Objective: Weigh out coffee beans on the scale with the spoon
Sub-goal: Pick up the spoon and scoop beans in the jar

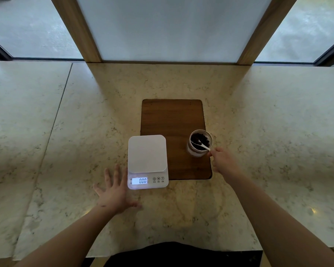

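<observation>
Two bare hands work over a pale, veined marble counter (181, 209). The left hand (116, 191) lies flat on the stone with fingers spread apart, holding nothing, just beside the near left corner of a white square-topped digital kitchen scale (147, 160). The scale's backlit display (140, 180) reads "000"; three round buttons (158, 178) sit to its right, the middle marked "M" and the last "T", with captions beneath too small to read. Its weighing plate is bare. The scale's far right part overlaps a dark brown wooden board with rounded corners (172, 120). On the board's right edge stands a clear glass jar (199, 143) holding dark coffee beans (197, 138). The right hand (223, 160) reaches to the jar, fingertips pinched on the handle end of a small white plastic spoon (202, 145), whose bowl rests among the beans inside the jar.
</observation>
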A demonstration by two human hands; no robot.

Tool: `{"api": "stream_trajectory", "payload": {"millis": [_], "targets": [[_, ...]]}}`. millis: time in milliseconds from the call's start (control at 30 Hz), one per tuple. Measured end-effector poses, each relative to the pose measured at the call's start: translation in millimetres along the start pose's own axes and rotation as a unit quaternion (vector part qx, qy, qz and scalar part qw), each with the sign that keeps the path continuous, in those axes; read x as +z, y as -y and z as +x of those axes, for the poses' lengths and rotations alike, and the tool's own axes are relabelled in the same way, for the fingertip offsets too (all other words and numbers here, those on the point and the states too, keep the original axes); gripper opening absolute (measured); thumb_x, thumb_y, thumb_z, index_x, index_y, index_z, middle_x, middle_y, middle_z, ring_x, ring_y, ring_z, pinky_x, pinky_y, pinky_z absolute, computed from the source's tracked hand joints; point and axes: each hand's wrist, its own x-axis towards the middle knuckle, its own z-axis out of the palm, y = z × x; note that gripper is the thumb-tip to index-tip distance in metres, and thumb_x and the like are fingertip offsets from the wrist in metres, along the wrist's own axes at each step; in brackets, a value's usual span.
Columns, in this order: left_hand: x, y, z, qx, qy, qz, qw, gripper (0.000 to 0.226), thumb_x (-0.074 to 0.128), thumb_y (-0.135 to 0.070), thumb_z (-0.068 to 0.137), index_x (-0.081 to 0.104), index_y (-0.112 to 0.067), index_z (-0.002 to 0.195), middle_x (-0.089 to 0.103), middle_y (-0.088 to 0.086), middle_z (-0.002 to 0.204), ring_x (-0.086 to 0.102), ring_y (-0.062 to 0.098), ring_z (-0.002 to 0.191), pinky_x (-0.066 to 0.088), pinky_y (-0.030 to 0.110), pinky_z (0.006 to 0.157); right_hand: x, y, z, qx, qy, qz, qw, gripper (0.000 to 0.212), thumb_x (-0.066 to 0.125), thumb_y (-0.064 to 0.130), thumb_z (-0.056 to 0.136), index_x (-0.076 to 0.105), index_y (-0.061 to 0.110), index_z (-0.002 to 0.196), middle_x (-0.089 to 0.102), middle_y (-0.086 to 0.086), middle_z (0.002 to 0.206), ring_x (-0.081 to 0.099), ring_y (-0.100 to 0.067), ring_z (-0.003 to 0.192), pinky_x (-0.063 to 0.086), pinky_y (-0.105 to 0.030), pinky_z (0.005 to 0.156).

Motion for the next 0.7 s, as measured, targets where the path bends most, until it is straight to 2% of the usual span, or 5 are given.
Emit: {"api": "stream_trajectory", "payload": {"millis": [200, 467, 700], "targets": [[0, 1, -1, 0.002, -0.001, -0.002, 1.000, 0.154, 0.045, -0.107, 0.041, -0.053, -0.037, 0.137, -0.060, 0.002, 0.146, -0.057, 0.036, 0.131, -0.011, 0.083, 0.108, -1, -6, -3, 0.002, 0.006, 0.037, 0.999, 0.030, 0.041, 0.019, 0.102, 0.057, 0.009, 0.080, 0.031, 0.008, 0.043, 0.028, -0.012, 0.041, 0.024, -0.027, 0.038], [2, 4, 3, 0.003, -0.003, -0.003, 1.000, 0.155, 0.042, -0.110, 0.037, -0.052, -0.039, 0.138, -0.063, -0.001, 0.143, -0.057, 0.036, 0.132, -0.010, 0.083, 0.108, -4, -15, 1, 0.004, -0.008, 0.057, 0.998, 0.030, 0.041, 0.018, 0.101, 0.059, 0.010, 0.078, 0.029, 0.002, 0.052, 0.027, -0.014, 0.044, 0.023, -0.029, 0.041], [3, 5, 4, 0.001, -0.005, -0.004, 1.000, 0.155, 0.045, -0.108, 0.041, -0.049, -0.037, 0.141, -0.062, 0.000, 0.144, -0.055, 0.038, 0.133, -0.008, 0.083, 0.108, -5, -14, 2, 0.014, -0.003, 0.069, 0.998, 0.028, 0.042, 0.017, 0.100, 0.059, 0.011, 0.078, 0.031, 0.004, 0.046, 0.027, -0.014, 0.041, 0.021, -0.030, 0.042]]}}
